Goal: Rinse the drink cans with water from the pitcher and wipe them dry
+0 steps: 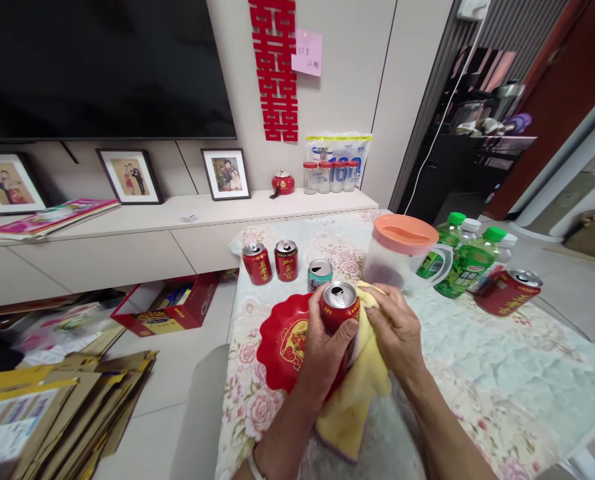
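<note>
Pinched in right hand (397, 327), yellow cloth (366, 373); clasped in left hand (321, 350) (red dish (271, 340) below), red can (336, 316), droppable if loosened.

Bright, even indoor light, shadows soft — the black cabinet (434, 177) at right sits dimmer. Wide-angle stretch tilts the edges — the floor (570, 273) at far right seems slightly blurred.

Five cans (339, 307), one cloth (364, 373), four bottles (470, 267), one pitcher (390, 261)

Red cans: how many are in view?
4: held can in the left hand, leftmost can and adjacent can beyond the red dish, rightmost can beside the bottles.
</note>
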`<state>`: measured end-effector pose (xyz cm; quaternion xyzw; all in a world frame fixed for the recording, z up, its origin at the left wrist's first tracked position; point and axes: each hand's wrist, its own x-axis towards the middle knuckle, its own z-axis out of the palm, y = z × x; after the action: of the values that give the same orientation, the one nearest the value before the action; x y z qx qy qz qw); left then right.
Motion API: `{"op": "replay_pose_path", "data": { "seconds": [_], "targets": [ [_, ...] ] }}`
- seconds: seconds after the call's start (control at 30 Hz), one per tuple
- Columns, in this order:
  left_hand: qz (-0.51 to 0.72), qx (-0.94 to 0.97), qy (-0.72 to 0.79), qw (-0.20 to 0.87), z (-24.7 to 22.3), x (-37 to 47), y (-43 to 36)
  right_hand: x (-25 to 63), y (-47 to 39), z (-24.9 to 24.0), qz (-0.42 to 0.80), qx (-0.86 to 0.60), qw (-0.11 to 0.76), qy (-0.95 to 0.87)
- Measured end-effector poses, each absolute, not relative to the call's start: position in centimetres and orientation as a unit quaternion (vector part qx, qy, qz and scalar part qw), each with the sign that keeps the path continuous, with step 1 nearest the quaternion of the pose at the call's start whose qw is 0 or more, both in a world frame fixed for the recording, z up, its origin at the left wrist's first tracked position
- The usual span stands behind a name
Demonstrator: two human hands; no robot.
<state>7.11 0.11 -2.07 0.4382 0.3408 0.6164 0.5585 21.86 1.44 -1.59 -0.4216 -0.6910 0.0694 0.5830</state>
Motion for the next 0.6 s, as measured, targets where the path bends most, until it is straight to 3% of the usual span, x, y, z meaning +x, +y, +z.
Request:
{"op": "replay_pose_path", "data": {
  "seconds": [0.23, 0.4, 0.6],
  "targets": [
    [0.628, 0.423, 0.337, 0.560, -2.1, 6.9, 0.2, 21.4, 0.6, -0.8, 0.075, -0.346, 0.577, -0.736],
    [0.640, 0.403, 0.313, 0.574, -1.7, 7.0, 0.1, 21.5, 1.0, -1.2, 0.093, -0.384, 0.590, -0.704],
    [0.676, 0.402, 0.315, 0.531, -2.2, 6.8, 0.2, 21.9, 1.8, -1.6, 0.173, -0.431, 0.541, -0.701]
  ]
}}
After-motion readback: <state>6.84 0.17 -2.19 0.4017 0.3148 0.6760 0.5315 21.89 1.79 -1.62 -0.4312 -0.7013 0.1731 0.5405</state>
